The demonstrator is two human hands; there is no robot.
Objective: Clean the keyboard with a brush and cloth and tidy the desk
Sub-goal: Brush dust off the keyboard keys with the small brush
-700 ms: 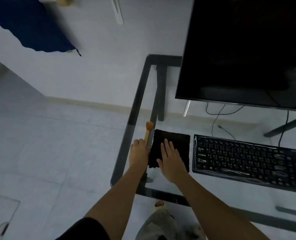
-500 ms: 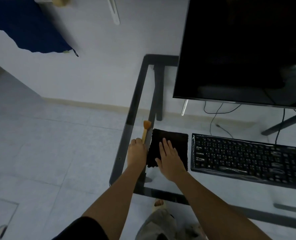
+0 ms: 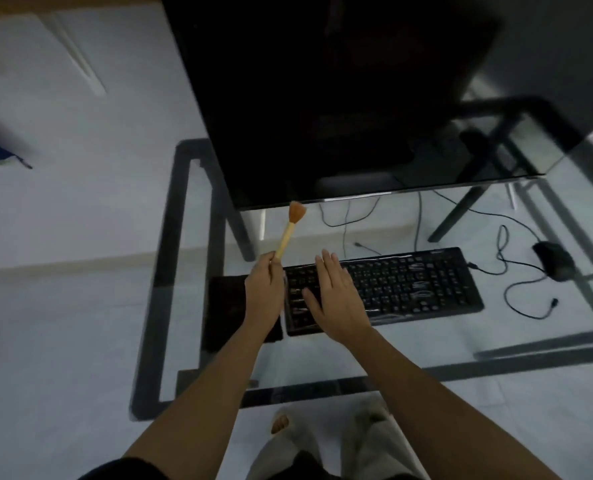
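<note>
Hands: left hand grips the brush by its handle, bristles up, poised to sweep. Right hand is flat, fingers straight, over the keyboard at its left end — likely steadying it.
Cloth: the cloth lies on the desk just left of the keyboard — probably kept for wiping.

Black keyboard just beside dark cloth, brush tilted bristles-up

A dark-framed glass desk stands on a pale floor. Behind it rises a white wall with a light skirting board. The light is dim.
</note>
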